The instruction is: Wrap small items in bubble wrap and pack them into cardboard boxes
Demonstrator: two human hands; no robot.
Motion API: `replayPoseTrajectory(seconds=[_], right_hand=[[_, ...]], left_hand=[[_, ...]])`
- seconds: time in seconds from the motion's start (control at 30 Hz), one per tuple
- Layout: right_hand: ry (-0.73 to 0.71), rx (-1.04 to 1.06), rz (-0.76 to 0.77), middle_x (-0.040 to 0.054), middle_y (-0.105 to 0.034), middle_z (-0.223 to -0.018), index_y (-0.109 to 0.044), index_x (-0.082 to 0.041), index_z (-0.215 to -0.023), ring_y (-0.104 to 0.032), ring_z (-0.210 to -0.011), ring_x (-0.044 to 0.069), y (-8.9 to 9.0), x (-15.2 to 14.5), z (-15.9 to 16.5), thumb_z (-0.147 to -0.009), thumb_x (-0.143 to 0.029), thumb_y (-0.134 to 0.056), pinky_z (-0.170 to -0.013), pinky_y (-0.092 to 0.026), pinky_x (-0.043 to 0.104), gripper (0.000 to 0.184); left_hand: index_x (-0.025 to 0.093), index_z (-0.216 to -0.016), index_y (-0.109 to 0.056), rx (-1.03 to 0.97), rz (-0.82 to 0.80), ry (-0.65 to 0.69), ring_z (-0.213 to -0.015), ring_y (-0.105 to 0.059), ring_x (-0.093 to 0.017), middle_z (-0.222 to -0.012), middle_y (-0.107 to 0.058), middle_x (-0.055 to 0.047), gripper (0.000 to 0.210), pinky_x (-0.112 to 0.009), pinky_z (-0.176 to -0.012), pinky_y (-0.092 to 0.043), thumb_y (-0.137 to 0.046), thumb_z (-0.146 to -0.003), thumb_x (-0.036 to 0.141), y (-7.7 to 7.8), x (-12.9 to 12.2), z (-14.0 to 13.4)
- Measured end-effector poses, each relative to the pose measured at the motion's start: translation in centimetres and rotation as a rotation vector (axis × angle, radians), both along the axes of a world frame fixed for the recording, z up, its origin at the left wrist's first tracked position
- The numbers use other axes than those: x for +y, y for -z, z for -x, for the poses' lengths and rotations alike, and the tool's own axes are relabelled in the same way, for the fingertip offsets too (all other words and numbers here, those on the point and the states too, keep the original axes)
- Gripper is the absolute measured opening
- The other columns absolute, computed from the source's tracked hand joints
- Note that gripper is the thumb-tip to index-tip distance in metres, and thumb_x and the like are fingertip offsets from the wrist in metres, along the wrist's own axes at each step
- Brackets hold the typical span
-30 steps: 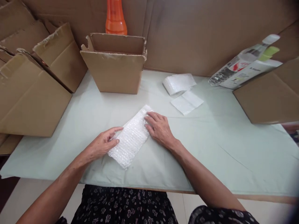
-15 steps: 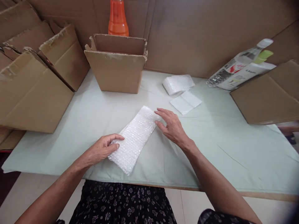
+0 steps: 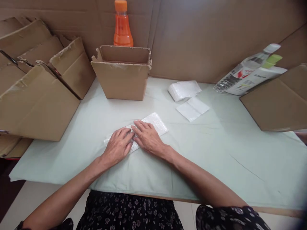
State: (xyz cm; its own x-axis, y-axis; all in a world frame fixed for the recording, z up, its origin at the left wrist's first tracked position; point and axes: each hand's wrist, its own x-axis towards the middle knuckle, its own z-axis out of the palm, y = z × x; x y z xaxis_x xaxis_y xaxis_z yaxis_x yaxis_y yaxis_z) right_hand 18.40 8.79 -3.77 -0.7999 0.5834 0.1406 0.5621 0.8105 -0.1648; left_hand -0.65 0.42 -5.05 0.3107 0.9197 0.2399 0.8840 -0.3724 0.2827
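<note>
A flat length of bubble wrap (image 3: 156,122) lies slantwise on the cloth-covered table, its right end pointing away from me. My left hand (image 3: 119,143) rests palm down on its left part, fingers stretched out. Right beside it, my right hand (image 3: 148,138) presses flat on the middle of the wrap, fingers also extended. Both hands cover much of the sheet, so its middle is hidden. Beyond my right hand sit a single small white pouch (image 3: 193,109) and a stack of similar pouches (image 3: 184,90).
An open cardboard box (image 3: 124,81) stands at the back, with an orange bottle (image 3: 123,30) behind it. More cardboard boxes (image 3: 40,105) crowd the left side. At right, a clear bottle (image 3: 242,72) and white packet (image 3: 260,78) lean by another box (image 3: 278,102). The pale green cloth (image 3: 216,166) covers the table.
The bubble wrap has turned to lie more crosswise. My right hand has come down and left onto it; my left hand now lies flat over its left part. The view has tilted up slightly.
</note>
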Motion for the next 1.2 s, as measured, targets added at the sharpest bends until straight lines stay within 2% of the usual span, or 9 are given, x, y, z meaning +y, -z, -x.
replayPoseTrajectory(seconds=[0.17,0.3,0.47,0.6,0.7,0.87,1.0,1.1,1.2], right_hand=[[0.141,-0.029,-0.007,0.0135,-0.046,-0.160,-0.049,-0.019,-0.152,-0.042,-0.149,0.030,2.5,0.8,-7.4,-0.106,-0.040,-0.043,-0.119,-0.036,0.053,0.051],[0.324,0.060,-0.053,0.0116,-0.061,-0.147,-0.062,-0.023,-0.139,-0.055,-0.138,0.030,2.0,1.7,-12.4,-0.107,-0.037,-0.035,-0.106,-0.047,0.052,0.044],[0.321,0.178,-0.113,0.0136,-0.061,-0.146,-0.062,-0.021,-0.136,-0.055,-0.136,0.031,0.1,2.5,-8.4,-0.105,-0.035,-0.043,-0.105,-0.048,0.050,0.039],[0.066,0.073,-0.060,0.0163,-0.054,-0.153,-0.061,-0.016,-0.138,-0.051,-0.141,0.033,0.2,2.1,-3.9,-0.101,-0.026,-0.050,-0.108,-0.047,0.051,0.039],[-0.028,0.048,0.007,0.0126,-0.059,-0.149,-0.064,-0.019,-0.134,-0.054,-0.139,0.029,0.5,2.0,-4.5,-0.102,-0.024,-0.049,-0.107,-0.048,0.048,0.036],[0.102,0.142,0.007,0.0119,-0.065,-0.142,-0.060,-0.021,-0.138,-0.058,-0.133,0.027,-1.2,4.5,-7.7,-0.105,-0.025,-0.041,-0.103,-0.049,0.048,0.038],[0.085,-0.012,0.072,0.0150,-0.065,-0.137,-0.054,-0.017,-0.143,-0.060,-0.125,0.031,-2.8,6.8,-6.7,-0.093,-0.020,-0.057,-0.099,-0.049,0.049,0.050],[0.061,-0.165,0.156,0.0101,-0.072,-0.104,-0.068,-0.018,-0.116,-0.063,-0.096,0.027,-3.4,7.3,-5.7,-0.083,-0.009,-0.060,-0.085,-0.048,0.042,0.035],[0.039,-0.128,0.173,0.0055,-0.067,-0.086,-0.065,-0.020,-0.085,-0.058,-0.083,0.022,-4.3,7.3,-5.5,-0.081,-0.003,-0.055,-0.077,-0.043,0.036,0.020]], left_hand=[[0.020,-0.140,-0.060,0.021,0.036,0.041,-0.145,-0.044,-0.031,-0.152,-0.056,-0.012,0.043,-0.057,-0.121,-0.037,-0.045,-0.100,0.019,1.7,-0.3,1.6],[0.019,-0.139,-0.061,-0.025,0.033,0.030,-0.145,-0.044,-0.032,-0.152,-0.055,-0.013,0.043,-0.058,-0.119,-0.040,-0.046,-0.099,0.020,1.5,-0.6,2.1],[0.014,-0.136,-0.060,-0.064,-0.078,-0.098,-0.148,-0.040,-0.036,-0.154,-0.049,-0.021,0.040,-0.059,-0.116,-0.044,-0.051,-0.098,0.021,0.0,-1.3,1.4],[0.019,-0.137,-0.060,-0.047,-0.017,0.086,-0.150,-0.040,-0.032,-0.153,-0.054,-0.014,0.043,-0.056,-0.119,-0.043,-0.049,-0.095,0.011,-0.8,-1.6,0.5],[0.022,-0.132,-0.063,-0.075,0.082,0.135,-0.143,-0.049,-0.027,-0.149,-0.058,-0.011,0.040,-0.049,-0.114,-0.050,-0.048,-0.096,0.012,-0.4,-1.4,1.5],[0.016,-0.134,-0.062,-0.062,-0.017,-0.209,-0.141,-0.049,-0.036,-0.147,-0.058,-0.019,0.041,-0.059,-0.110,-0.050,-0.052,-0.095,0.024,0.8,-1.5,4.2],[0.016,-0.113,-0.067,-0.027,0.000,-0.290,-0.139,-0.049,-0.041,-0.144,-0.058,-0.020,0.028,-0.062,-0.103,-0.052,-0.057,-0.087,0.023,1.1,-1.6,3.6],[0.021,-0.089,-0.062,-0.077,0.052,-0.274,-0.112,-0.065,-0.033,-0.118,-0.070,-0.013,0.010,-0.052,-0.088,-0.059,-0.053,-0.085,0.016,0.2,-1.2,2.7],[0.023,-0.089,-0.057,-0.162,0.029,-0.219,-0.077,-0.066,-0.021,-0.085,-0.069,-0.003,0.017,-0.035,-0.068,-0.057,-0.048,-0.086,0.009,-1.8,0.0,2.8]])
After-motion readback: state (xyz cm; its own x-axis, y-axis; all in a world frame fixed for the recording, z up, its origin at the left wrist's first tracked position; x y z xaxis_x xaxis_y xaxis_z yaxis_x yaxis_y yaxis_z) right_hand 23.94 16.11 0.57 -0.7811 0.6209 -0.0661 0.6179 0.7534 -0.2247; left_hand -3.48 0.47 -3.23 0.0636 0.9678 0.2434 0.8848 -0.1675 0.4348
